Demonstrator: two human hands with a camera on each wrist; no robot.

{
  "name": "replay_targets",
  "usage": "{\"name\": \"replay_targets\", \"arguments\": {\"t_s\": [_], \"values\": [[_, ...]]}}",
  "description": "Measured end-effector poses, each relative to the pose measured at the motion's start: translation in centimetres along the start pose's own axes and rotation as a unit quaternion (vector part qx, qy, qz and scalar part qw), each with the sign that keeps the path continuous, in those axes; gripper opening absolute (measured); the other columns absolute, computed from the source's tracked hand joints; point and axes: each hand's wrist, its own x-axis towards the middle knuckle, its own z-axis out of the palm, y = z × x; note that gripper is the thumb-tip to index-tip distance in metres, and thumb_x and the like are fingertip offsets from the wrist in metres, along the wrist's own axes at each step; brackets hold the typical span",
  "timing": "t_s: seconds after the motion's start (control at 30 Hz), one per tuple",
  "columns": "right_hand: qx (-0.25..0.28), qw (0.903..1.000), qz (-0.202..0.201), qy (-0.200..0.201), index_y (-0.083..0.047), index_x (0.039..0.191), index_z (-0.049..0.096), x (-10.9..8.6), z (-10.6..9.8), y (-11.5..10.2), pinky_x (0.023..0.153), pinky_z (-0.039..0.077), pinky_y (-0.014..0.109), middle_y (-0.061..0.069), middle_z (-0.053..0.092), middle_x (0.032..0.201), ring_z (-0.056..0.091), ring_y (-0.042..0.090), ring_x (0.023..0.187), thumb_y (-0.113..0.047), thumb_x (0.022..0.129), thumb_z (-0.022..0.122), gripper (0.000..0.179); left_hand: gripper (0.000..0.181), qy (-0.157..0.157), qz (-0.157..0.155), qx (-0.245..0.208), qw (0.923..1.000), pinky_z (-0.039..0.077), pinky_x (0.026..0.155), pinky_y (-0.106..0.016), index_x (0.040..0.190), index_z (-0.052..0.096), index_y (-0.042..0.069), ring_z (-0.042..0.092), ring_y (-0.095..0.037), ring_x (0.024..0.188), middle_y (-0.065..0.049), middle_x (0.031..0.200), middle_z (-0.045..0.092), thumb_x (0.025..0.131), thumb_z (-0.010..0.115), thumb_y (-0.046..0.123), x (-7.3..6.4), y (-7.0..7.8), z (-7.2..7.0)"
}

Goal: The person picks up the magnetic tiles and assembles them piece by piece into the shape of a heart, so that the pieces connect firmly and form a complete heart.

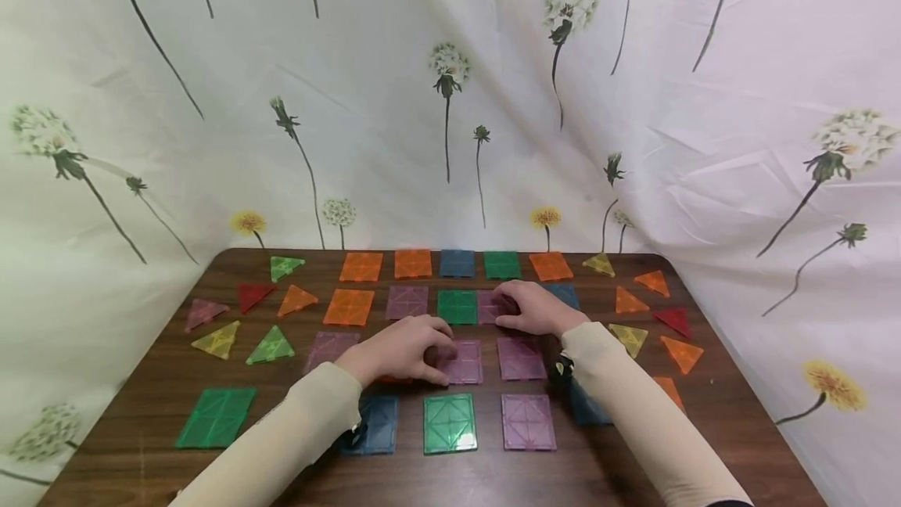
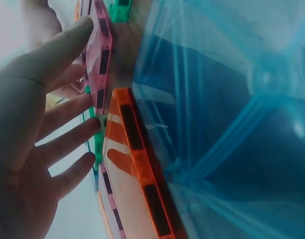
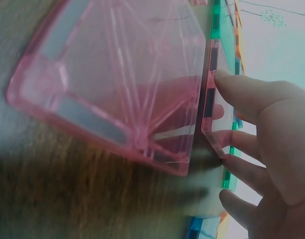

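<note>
In the head view my left hand (image 1: 404,346) holds a purple square magnetic tile (image 1: 466,364) at its left side, thumb near the front corner and fingers curved over it. My right hand (image 1: 533,307) pinches another purple tile (image 1: 487,307) between thumb and fingers, and its left edge stands right at a green square tile (image 1: 457,307). The right wrist view has the thumb on the near edge of that pinched tile (image 3: 208,102). In the left wrist view an orange tile (image 2: 137,169) lies close beside the left fingers.
Square tiles lie in rows, among them a green tile (image 1: 450,423), a purple tile (image 1: 528,422) and a blue tile (image 1: 376,425) in front. Several triangle tiles, such as a red one (image 1: 253,296) and an orange one (image 1: 681,353), flank them. Flowered cloth (image 1: 394,139) hangs behind the wooden table (image 1: 141,429).
</note>
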Motion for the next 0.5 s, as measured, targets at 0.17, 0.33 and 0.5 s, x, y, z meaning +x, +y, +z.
{"name": "replay_targets", "arguments": {"t_s": [0.17, 0.33, 0.5], "values": [[0.005, 1.0, -0.001, -0.001, -0.009, 0.141, 0.062, 0.06, 0.13, 0.32, 0.106, 0.052, 0.047, 0.008, 0.066, 0.136, 0.063, 0.025, 0.122, -0.031, 0.1, 0.075, 0.048, 0.04, -0.001, -0.002, 0.001, 1.0, 0.053, 0.105, -0.042, 0.123, 0.08, 0.022, 0.06, -0.02, 0.117, -0.002, 0.134, 0.065, 0.09, 0.084, 0.044, -0.1, 0.23, 0.2], [0.004, 1.0, 0.002, 0.002, -0.01, 0.141, 0.062, 0.04, 0.23, 0.41, 0.105, 0.052, 0.046, 0.007, 0.066, 0.135, 0.064, 0.023, 0.121, -0.031, 0.1, 0.075, 0.048, 0.039, 0.006, -0.006, 0.022, 0.9997, 0.048, 0.108, -0.048, 0.123, 0.08, 0.025, 0.058, -0.02, 0.121, 0.0, 0.134, 0.065, 0.091, 0.082, 0.046, -0.03, 0.17, 0.34], [0.01, 1.0, 0.0, 0.001, -0.01, 0.14, 0.062, -0.05, 0.25, 0.23, 0.101, 0.054, 0.046, 0.006, 0.067, 0.131, 0.065, 0.022, 0.116, -0.03, 0.1, 0.075, 0.047, 0.04, 0.021, -0.008, 0.056, 0.9982, 0.047, 0.108, -0.05, 0.121, 0.08, 0.024, 0.059, -0.022, 0.122, 0.0, 0.134, 0.067, 0.09, 0.082, 0.049, 0.06, 0.03, 0.38]]}}
